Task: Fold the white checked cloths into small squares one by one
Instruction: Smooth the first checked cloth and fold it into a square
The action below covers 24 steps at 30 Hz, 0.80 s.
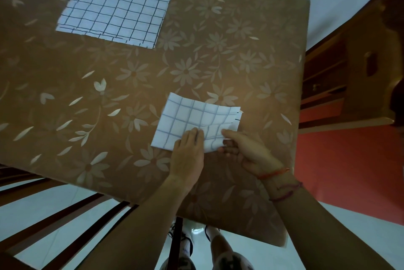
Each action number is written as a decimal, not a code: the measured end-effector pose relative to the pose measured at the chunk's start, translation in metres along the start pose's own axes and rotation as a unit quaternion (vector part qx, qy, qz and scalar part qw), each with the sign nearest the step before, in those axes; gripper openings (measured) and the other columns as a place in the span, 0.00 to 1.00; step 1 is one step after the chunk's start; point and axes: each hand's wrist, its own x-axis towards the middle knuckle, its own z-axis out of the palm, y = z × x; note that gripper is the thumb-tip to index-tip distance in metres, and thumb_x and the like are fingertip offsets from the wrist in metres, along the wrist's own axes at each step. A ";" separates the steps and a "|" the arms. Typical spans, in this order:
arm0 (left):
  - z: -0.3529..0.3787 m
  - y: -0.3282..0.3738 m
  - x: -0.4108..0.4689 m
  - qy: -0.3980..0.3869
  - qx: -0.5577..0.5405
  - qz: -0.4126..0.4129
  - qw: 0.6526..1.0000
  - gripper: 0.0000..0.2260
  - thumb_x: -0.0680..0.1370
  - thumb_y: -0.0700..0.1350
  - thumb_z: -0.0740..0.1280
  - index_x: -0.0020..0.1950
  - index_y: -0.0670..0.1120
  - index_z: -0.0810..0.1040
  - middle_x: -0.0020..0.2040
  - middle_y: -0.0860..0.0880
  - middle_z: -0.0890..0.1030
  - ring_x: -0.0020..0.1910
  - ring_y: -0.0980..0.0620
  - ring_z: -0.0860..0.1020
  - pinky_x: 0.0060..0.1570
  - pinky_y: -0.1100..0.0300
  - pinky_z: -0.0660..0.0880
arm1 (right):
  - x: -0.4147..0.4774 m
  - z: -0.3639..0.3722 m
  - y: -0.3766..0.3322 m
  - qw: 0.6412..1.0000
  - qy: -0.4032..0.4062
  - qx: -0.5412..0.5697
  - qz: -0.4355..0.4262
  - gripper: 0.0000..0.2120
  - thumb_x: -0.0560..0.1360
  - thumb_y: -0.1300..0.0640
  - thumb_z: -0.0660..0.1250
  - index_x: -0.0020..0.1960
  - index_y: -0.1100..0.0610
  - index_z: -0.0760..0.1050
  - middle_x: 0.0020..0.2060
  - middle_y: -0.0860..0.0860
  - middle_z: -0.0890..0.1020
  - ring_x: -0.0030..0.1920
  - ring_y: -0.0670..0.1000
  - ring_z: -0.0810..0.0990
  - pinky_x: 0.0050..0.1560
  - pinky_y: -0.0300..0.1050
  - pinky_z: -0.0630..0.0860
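White checked cloths in two places, both on one square table covered in brown plastic with pale flowers (218, 51).

Around the table:
- One dark wooden slatted chair (87, 202) at the near left corner.
- One brown wooden cabinet (328, 72) beyond the right edge.
- One patch of red floor (349, 160) beside the cabinet.

On the table, in two spots:
- At the far left, one flat stack of unfolded white cloths with dark check lines (113, 9). At least two layers countable by the offset edges; exact number impossible to tell.
- Well apart from the stack, toward the near right, one folded white cloth with blue check lines (192, 118). Small, roughly rectangular, several layers thick. Frayed ends visible at its right side, near right corner raised off the tabletop.

Two bare hands, both on this folded cloth:
- Left hand (188, 151): palm down, fingers straight and close together, pressing the near edge flat against the table.
- Right hand (249, 151): thumb on top, fingers curled underneath, pinching the lifted near right corner.

Hands just beside each other, not touching, with a strip of cloth between them.

Smallest of all, three thin thread bracelets (274, 173) on the right wrist: one orange-red nearest the hand, two darker purple ones further up the forearm.
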 end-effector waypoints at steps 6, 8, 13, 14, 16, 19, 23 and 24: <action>0.005 0.000 -0.004 -0.007 -0.007 -0.002 1.000 0.25 0.82 0.44 0.58 0.77 0.41 0.57 0.76 0.41 0.61 0.75 0.43 0.58 0.72 0.50 0.61 | -0.003 -0.020 -0.001 0.996 0.073 -0.021 -0.039 0.11 0.74 0.55 0.69 0.52 0.62 0.80 0.38 0.58 0.84 0.34 0.55 0.82 0.36 0.46 0.78; 0.006 -0.002 -0.006 -0.005 -0.013 0.001 1.000 0.25 0.83 0.44 0.55 0.78 0.41 0.53 0.78 0.42 0.57 0.77 0.44 0.54 0.75 0.50 0.56 | -0.001 -0.025 0.003 0.994 0.099 -0.020 -0.042 0.15 0.73 0.55 0.69 0.52 0.65 0.79 0.34 0.58 0.77 0.30 0.54 0.77 0.29 0.42 0.73; 0.006 -0.009 -0.014 0.010 -0.042 0.025 0.999 0.24 0.82 0.41 0.55 0.78 0.42 0.53 0.78 0.43 0.56 0.78 0.46 0.53 0.75 0.50 0.48 | 0.007 -0.026 0.005 0.990 0.132 -0.039 -0.031 0.15 0.70 0.48 0.72 0.52 0.55 0.78 0.44 0.59 0.84 0.41 0.59 0.86 0.44 0.56 0.83; 0.006 -0.011 -0.016 0.014 -0.053 0.032 0.998 0.24 0.82 0.40 0.56 0.78 0.42 0.55 0.78 0.43 0.57 0.77 0.46 0.53 0.75 0.49 0.49 | 0.008 -0.026 0.003 0.990 0.129 -0.044 -0.030 0.15 0.71 0.47 0.72 0.53 0.54 0.78 0.43 0.59 0.84 0.41 0.59 0.85 0.44 0.55 0.83; 0.005 -0.017 -0.019 0.016 -0.079 0.059 0.995 0.23 0.82 0.39 0.56 0.77 0.42 0.58 0.77 0.43 0.60 0.77 0.46 0.56 0.75 0.47 0.52 | 0.013 -0.025 -0.002 0.989 0.135 -0.050 -0.024 0.15 0.72 0.47 0.71 0.53 0.54 0.78 0.40 0.57 0.84 0.37 0.57 0.83 0.39 0.49 0.81; 0.001 -0.029 -0.025 0.004 -0.110 0.113 0.987 0.23 0.81 0.43 0.49 0.76 0.43 0.60 0.76 0.45 0.62 0.77 0.49 0.57 0.75 0.48 0.55 | 0.021 -0.026 -0.005 0.987 0.152 -0.047 -0.016 0.17 0.70 0.47 0.72 0.53 0.57 0.79 0.34 0.55 0.80 0.28 0.52 0.78 0.27 0.42 0.76; -0.001 -0.045 -0.030 -0.003 -0.095 0.154 0.983 0.24 0.80 0.37 0.54 0.77 0.44 0.59 0.77 0.47 0.60 0.77 0.52 0.54 0.76 0.53 0.51 | 0.026 -0.032 -0.005 0.980 0.169 -0.084 -0.059 0.16 0.68 0.59 0.76 0.54 0.59 0.79 0.38 0.54 0.80 0.27 0.50 0.75 0.22 0.39 0.69; -0.002 -0.048 -0.030 0.009 -0.090 0.147 0.985 0.24 0.80 0.36 0.57 0.77 0.44 0.60 0.77 0.46 0.60 0.77 0.51 0.54 0.75 0.52 0.51 | 0.025 -0.033 -0.005 0.978 0.175 -0.089 -0.068 0.16 0.67 0.61 0.76 0.53 0.57 0.78 0.40 0.55 0.81 0.29 0.51 0.75 0.23 0.39 0.70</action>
